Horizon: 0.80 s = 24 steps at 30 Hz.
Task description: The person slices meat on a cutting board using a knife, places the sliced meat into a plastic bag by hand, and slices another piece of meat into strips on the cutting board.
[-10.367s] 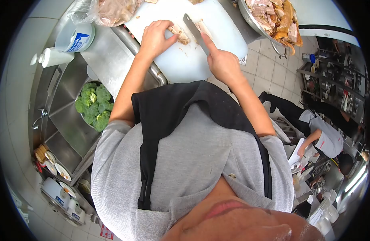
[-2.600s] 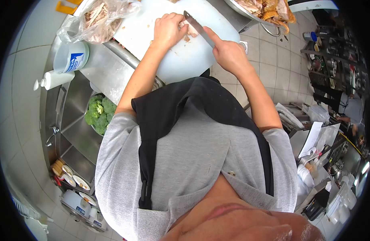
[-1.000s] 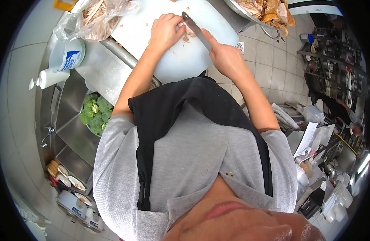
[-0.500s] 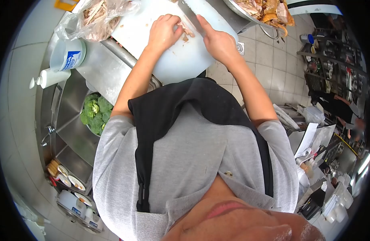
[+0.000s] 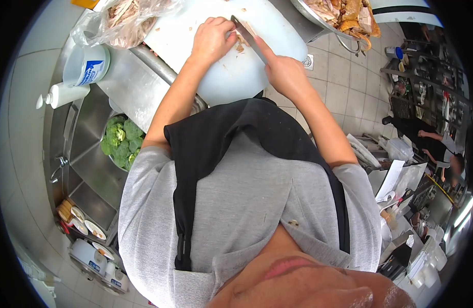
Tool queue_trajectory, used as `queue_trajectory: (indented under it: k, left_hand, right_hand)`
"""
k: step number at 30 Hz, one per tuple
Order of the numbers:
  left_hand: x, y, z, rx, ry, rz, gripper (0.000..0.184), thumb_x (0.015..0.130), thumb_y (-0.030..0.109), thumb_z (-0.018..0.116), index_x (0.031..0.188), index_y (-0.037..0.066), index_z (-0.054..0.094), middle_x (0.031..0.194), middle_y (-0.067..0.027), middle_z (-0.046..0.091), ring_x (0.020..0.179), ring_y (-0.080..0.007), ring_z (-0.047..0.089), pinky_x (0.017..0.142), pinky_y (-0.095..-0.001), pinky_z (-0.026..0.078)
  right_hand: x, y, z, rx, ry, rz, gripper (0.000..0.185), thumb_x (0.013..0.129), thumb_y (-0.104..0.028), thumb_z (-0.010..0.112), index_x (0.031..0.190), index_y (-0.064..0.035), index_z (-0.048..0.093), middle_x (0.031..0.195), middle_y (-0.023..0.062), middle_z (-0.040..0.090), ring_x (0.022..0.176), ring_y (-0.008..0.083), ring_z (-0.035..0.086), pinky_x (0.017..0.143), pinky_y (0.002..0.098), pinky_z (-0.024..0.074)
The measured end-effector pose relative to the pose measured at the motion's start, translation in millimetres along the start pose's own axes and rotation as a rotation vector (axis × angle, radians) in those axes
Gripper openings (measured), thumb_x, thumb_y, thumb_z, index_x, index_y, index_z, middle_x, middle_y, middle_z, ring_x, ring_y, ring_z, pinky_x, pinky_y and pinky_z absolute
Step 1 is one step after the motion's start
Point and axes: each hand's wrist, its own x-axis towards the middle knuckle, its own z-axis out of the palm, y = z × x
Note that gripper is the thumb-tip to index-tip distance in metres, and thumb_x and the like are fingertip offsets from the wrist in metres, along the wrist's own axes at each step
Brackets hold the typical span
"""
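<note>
My right hand (image 5: 283, 72) is wrapped round the handle of a knife (image 5: 248, 38), its index finger laid along the blade. The blade rests beside a small piece of meat (image 5: 240, 43) on the white cutting board (image 5: 231, 82). On the blade's left, my left hand (image 5: 213, 40) has its fingers curled over the near edge of the meat, and its fingertips partly hide what they press on. Small scraps lie round about on the board. An open plastic bag of sliced meat (image 5: 127, 20) sits at the board's left corner.
A metal bowl (image 5: 318, 20) of meat pieces stands right of the board. To the left are a clear plastic tub (image 5: 72, 69), a white pump bottle (image 5: 68, 95) and broccoli (image 5: 122, 139) by the steel sink (image 5: 92, 159). Another person (image 5: 426, 141) is far off at the right.
Since the last earlier frame, the knife has come back nearer to me, its tip now beside my left fingertips. My left hand stays on the meat. The person far off has shifted.
</note>
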Motion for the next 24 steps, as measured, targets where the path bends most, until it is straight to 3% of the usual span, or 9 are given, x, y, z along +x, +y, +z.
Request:
queue_trajectory:
  k: [5,12,18,20,24]
  left_hand:
    - [0,2,-3,-0.01,-0.036,-0.045,0.02,0.086,0.02,0.076,0.103,0.009,0.076,0.104,-0.0088,0.074,0.104,-0.0342,0.068,0.092,-0.0444,0.055]
    - [-11,-11,-34,0.018,0.015,-0.115,0.028,0.087,0.021,0.075,0.114,0.011,0.074,0.117,-0.009,0.072,0.114,-0.0325,0.066,0.098,-0.0464,0.052]
    - [-36,-17,-75,0.101,-0.064,-0.219,0.032,0.086,0.025,0.076,0.114,0.01,0.074,0.115,-0.0102,0.072,0.115,-0.0329,0.065,0.097,-0.0466,0.051]
    - [-42,-11,-86,0.105,-0.206,-0.293,0.033,0.086,0.025,0.076,0.115,0.01,0.073,0.114,-0.0106,0.072,0.115,-0.0333,0.066,0.097,-0.0473,0.051]
    - [-52,-7,-93,0.204,-0.251,-0.312,0.034,0.086,0.024,0.076,0.116,0.01,0.073,0.112,-0.0109,0.072,0.113,-0.0336,0.066,0.096,-0.048,0.052]
  right_hand:
    - [42,2,8,0.042,0.152,-0.037,0.075,0.095,-0.011,0.06,0.164,-0.029,0.036,0.074,0.0187,0.071,0.069,0.04,0.07,0.069,0.0522,0.0565]
    - [15,20,-13,0.03,0.141,0.049,0.074,0.097,-0.012,0.059,0.165,-0.0301,0.035,0.072,0.0176,0.07,0.067,0.0401,0.069,0.069,0.0524,0.0561]
    - [3,25,10,-0.015,0.117,0.107,0.078,0.095,-0.011,0.059,0.166,-0.0307,0.034,0.071,0.0162,0.07,0.067,0.0379,0.069,0.066,0.0503,0.0562]
    - [8,14,21,-0.088,0.15,0.048,0.082,0.091,-0.009,0.061,0.166,-0.0308,0.034,0.07,0.0132,0.069,0.065,0.0355,0.069,0.063,0.049,0.0558]
    - [19,-18,33,-0.058,0.172,-0.117,0.084,0.089,-0.007,0.062,0.166,-0.0309,0.035,0.07,0.0111,0.069,0.062,0.0343,0.067,0.06,0.0489,0.0553]
